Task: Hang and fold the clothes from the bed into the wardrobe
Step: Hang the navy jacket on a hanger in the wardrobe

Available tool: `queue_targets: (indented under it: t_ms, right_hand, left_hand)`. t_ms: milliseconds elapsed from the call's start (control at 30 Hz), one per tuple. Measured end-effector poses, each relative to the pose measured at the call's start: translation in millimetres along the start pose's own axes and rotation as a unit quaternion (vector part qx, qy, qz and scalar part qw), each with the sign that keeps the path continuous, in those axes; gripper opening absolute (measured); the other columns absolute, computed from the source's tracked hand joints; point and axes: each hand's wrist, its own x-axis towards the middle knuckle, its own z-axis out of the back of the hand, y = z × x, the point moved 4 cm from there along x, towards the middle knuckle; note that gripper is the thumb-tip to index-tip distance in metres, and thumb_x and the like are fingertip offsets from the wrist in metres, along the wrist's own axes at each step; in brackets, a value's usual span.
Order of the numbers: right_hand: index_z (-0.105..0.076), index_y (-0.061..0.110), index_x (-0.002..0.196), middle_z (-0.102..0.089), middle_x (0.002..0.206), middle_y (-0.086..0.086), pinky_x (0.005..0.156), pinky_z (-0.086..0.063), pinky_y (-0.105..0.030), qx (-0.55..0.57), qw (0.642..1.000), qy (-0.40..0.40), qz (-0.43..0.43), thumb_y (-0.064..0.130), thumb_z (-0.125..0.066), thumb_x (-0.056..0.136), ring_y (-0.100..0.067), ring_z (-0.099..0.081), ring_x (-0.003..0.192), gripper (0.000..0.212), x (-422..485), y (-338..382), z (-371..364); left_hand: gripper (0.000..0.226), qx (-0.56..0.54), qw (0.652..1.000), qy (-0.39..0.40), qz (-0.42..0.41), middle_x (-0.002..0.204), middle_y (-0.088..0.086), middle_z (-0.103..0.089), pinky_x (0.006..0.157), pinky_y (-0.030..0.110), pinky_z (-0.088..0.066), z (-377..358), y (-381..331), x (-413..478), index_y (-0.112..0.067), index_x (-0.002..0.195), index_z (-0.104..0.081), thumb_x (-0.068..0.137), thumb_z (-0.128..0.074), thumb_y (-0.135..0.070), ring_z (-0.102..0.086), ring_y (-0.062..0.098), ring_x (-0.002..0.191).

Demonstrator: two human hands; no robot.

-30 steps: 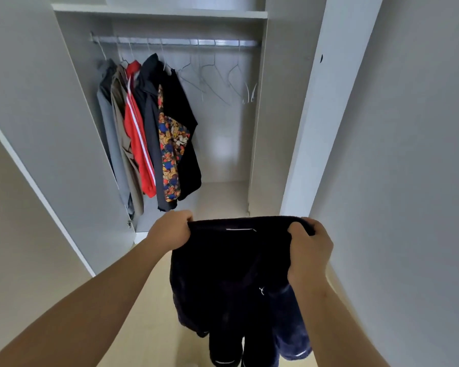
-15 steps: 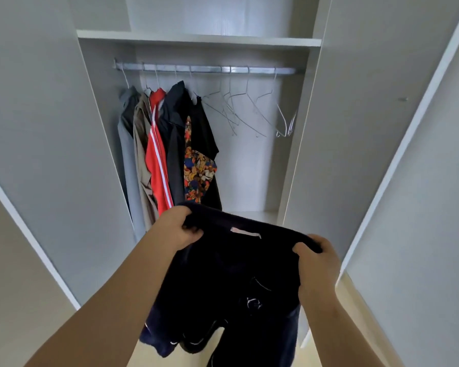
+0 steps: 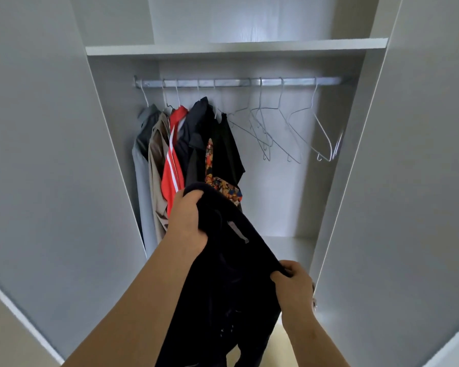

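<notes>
A: Saw the big wardrobe open, far ahead. Held the dark garment up near, in front of the hung clothes.

B: Could have gone wrong how?

A: Might have dropped to the floor, if let go to reach up to the rail for the empty hangers on the right. Might have knocked the hung clothes too.

B: And the grip?

A: Gripped the top edge tight in the curled left hand. Pinched the lower end with the right hand.

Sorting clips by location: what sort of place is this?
Likely a bedroom, at an open wardrobe: a rail with hung clothes and bare wire hangers, a shelf above.
</notes>
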Motion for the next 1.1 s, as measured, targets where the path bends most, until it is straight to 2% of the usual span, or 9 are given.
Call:
queue_targets:
  t_ms: [100,233,400,500,700,767,833,967,1100]
  right_hand:
    - [-0.063,0.016,0.089,-0.067,0.083,-0.002,0.067,-0.048,-0.028,0.001,0.999,0.05,0.003,-0.002,-0.052,0.081,-0.019,-0.063,0.076,0.023,54,15,-18]
    - [-0.063,0.019,0.086,-0.068,0.08,0.0,0.062,-0.045,-0.024,-0.016,0.996,0.09,0.016,0.0,-0.05,0.081,-0.016,-0.062,0.072,0.024,121,43,-24]
    - [-0.068,0.018,0.075,-0.066,0.065,0.006,0.053,-0.042,-0.02,-0.055,0.987,0.145,0.037,0.0,-0.048,0.078,-0.007,-0.057,0.055,0.027,193,74,-34]
    - [-0.068,0.019,0.072,-0.066,0.066,0.008,0.054,-0.042,-0.017,-0.091,0.978,0.185,0.041,0.005,-0.048,0.08,-0.005,-0.057,0.057,0.025,217,85,-54]
    - [-0.062,0.025,0.076,-0.065,0.077,0.006,0.059,-0.044,-0.017,-0.063,0.986,0.102,0.113,0.006,-0.048,0.088,-0.012,-0.058,0.068,0.027,283,131,-79]
    - [-0.061,0.024,0.083,-0.064,0.084,0.005,0.055,-0.041,-0.01,-0.056,0.987,0.059,0.137,0.008,-0.049,0.09,-0.007,-0.055,0.064,0.021,303,149,-85]
    - [-0.059,0.022,0.099,-0.06,0.102,0.003,0.062,-0.039,-0.012,-0.072,0.985,0.01,0.155,0.013,-0.052,0.09,-0.006,-0.055,0.074,0.015,323,165,-91]
    - [-0.046,0.019,0.13,-0.044,0.133,-0.006,0.088,-0.037,-0.028,-0.14,0.974,-0.045,0.173,0.02,-0.062,0.087,-0.025,-0.05,0.114,0.046,355,185,-108]
    - [-0.037,0.02,0.138,-0.039,0.138,-0.009,0.097,-0.041,-0.037,-0.124,0.98,-0.032,0.152,0.009,-0.063,0.085,-0.027,-0.049,0.118,0.06,377,188,-127]
  left_hand:
    - [0.018,0.025,0.999,0.005,-0.03,0.094,0.009,-0.059,0.06,0.031,-0.05,-32,-2,43,-0.019,0.098,-0.058,0.091,-0.045,-0.009,-0.059,0.023,0.079]
    - [0.012,0.072,0.996,0.015,-0.051,0.075,0.008,-0.05,0.043,0.02,-0.043,-82,-9,97,-0.012,0.099,-0.051,0.092,-0.044,-0.006,-0.05,0.02,0.06]
    - [0.014,0.07,0.995,-0.037,-0.06,0.083,0.008,-0.055,0.054,0.03,-0.044,-118,-6,152,-0.018,0.09,-0.053,0.09,-0.046,-0.006,-0.055,0.022,0.069]
    - [0.014,0.066,0.996,-0.05,-0.039,0.089,0.01,-0.057,0.06,0.034,-0.048,-124,-2,181,-0.017,0.099,-0.053,0.09,-0.047,-0.006,-0.056,0.025,0.076]
    - [0.015,0.043,0.998,-0.04,-0.007,0.089,0.01,-0.059,0.063,0.034,-0.048,-137,-5,245,-0.015,0.097,-0.056,0.091,-0.047,-0.005,-0.057,0.025,0.077]
    - [0.015,0.035,0.999,-0.04,-0.006,0.091,0.009,-0.06,0.061,0.033,-0.048,-141,-9,265,-0.017,0.091,-0.057,0.09,-0.048,-0.005,-0.058,0.026,0.079]
    - [0.016,0.031,0.999,-0.042,0.0,0.092,0.009,-0.06,0.059,0.033,-0.047,-144,-12,285,-0.02,0.086,-0.057,0.089,-0.049,-0.006,-0.058,0.027,0.08]
    - [0.014,0.021,0.999,-0.029,0.023,0.097,0.011,-0.061,0.06,0.035,-0.049,-154,-16,322,-0.021,0.088,-0.058,0.088,-0.052,-0.008,-0.059,0.029,0.084]
    - [0.018,0.026,0.999,-0.017,0.044,0.104,0.013,-0.06,0.067,0.038,-0.052,-162,-14,349,-0.018,0.1,-0.061,0.086,-0.055,-0.01,-0.059,0.032,0.094]
